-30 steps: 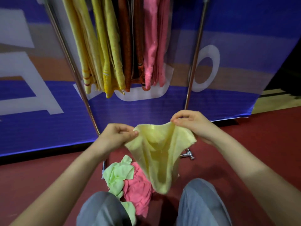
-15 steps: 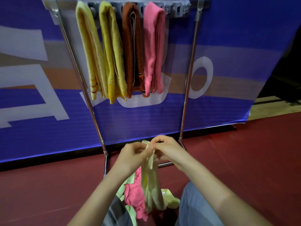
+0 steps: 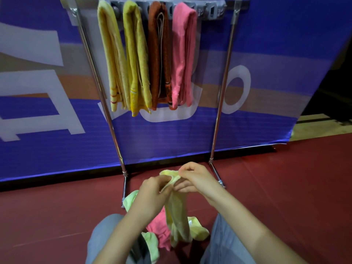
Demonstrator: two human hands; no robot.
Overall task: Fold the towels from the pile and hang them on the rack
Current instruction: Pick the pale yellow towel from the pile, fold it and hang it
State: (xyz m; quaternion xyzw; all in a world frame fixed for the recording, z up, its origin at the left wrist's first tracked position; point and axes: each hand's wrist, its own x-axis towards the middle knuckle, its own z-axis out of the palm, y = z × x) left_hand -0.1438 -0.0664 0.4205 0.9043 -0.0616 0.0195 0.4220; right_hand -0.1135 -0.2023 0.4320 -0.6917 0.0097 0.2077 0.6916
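Pale yellow terry towel (image 3: 177, 212) is pinched at its top edge by the curled fingers (image 3: 162, 182) of the left hand (image 3: 152, 195) and by the curled fingers (image 3: 182, 186) of the right hand (image 3: 197, 179). The two hands are almost touching, so the cloth is doubled lengthwise and hangs down as a narrow strip. Its lower end lies bunched on the pile between the person's knees, which are in grey trousers (image 3: 106, 231).

The pile holds a crumpled pink towel (image 3: 158, 228) and a light green towel (image 3: 131, 199), both lying on the dark red floor (image 3: 285, 187).

Just beyond the hands stands the chrome metal towel rack (image 3: 219, 111), its feet on the floor. Four folded towels hang side by side from its grey top bar (image 3: 215, 8): a striped yellow towel (image 3: 112, 54), a mustard yellow towel (image 3: 137, 54), a rust-brown towel (image 3: 159, 54) and a hung pink towel (image 3: 183, 54). The right part of the bar is bare. Behind the rack is a blue printed banner (image 3: 57, 149).
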